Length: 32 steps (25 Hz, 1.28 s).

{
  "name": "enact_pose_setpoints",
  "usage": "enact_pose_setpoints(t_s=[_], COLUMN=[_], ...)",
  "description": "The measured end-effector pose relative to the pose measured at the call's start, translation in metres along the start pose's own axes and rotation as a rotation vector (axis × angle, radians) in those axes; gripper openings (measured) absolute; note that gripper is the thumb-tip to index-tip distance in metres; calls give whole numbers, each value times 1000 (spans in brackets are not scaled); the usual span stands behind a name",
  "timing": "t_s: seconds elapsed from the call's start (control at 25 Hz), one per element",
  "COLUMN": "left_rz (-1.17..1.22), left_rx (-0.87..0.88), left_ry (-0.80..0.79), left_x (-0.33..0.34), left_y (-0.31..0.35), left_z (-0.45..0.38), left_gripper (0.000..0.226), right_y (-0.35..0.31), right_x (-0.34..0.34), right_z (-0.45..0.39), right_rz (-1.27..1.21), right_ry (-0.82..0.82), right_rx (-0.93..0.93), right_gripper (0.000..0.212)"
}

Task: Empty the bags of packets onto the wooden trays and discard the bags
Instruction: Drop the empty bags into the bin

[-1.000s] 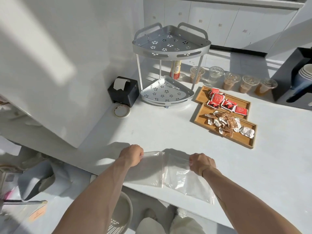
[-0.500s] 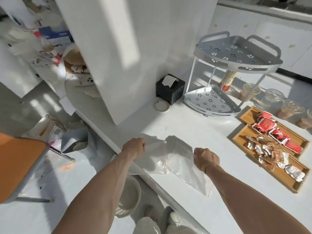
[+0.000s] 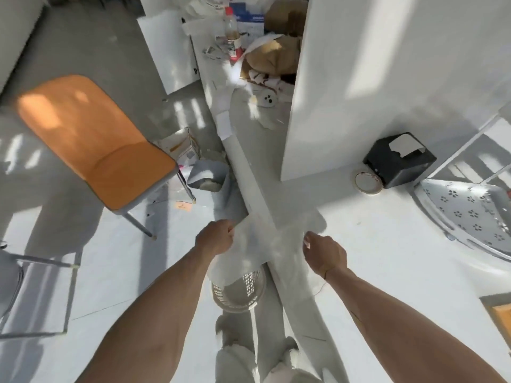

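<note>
Over the counter (image 3: 373, 244) edge, left hand (image 3: 217, 239) and right hand (image 3: 325, 254) each pinch a clear bag (image 3: 260, 244), seemingly empty. Release both directly above the basket (image 3: 239, 293) below so it doesn't drift off.

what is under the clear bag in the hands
A white perforated basket on the floor shows below and through the clear bag. Its far rim is veiled; contents cannot be told.

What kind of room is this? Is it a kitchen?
Probably a small café or drinks counter with a messy work area, not surely a kitchen. A white counter holds a black napkin box and a metal corner rack; an orange chair and a waste basket stand on the floor.
</note>
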<state>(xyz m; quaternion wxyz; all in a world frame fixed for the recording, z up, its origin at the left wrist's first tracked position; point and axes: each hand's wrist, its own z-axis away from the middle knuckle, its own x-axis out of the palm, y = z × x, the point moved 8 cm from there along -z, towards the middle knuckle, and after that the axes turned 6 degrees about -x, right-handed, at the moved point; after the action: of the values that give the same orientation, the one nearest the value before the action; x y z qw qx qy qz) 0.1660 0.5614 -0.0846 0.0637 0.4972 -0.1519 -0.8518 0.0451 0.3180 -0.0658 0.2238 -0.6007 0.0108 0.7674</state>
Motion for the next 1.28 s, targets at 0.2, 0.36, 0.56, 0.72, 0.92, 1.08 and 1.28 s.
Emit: enact_pose_setpoints(t_s=[0.2,0.36,0.56,0.72,0.92,1.08,1.28], left_rz=[291,474,599,607,570,567,551], left_rx=[-232,-377,-483,-557,-597,-660,-675], left_ry=[-13,-72,-177,-228,-259,-260,-271], left_x=[6,34,94,146,218,286,371], left_y=[-88,-146,-190,-211,-224,-237,-255], left_z=[4,-4,-23,-44,-78,-117,-167], left_gripper=[10,11,22,35,43,46,50], right_y=[-72,-105,-112,-97,-69,-50,-30], right_x=[35,79,137,193,270,349,449], right_z=[-17,-26,-45,-65,-92,-119,-149], right_rz=[18,20,-33,-66,-94,-111,-105], right_ry=[-28,-129,-234,-327,-412,-463,-519], right_rx=[-106,-81,67,194,279,292,340], right_gripper=[11,11,32,38,37,34,32])
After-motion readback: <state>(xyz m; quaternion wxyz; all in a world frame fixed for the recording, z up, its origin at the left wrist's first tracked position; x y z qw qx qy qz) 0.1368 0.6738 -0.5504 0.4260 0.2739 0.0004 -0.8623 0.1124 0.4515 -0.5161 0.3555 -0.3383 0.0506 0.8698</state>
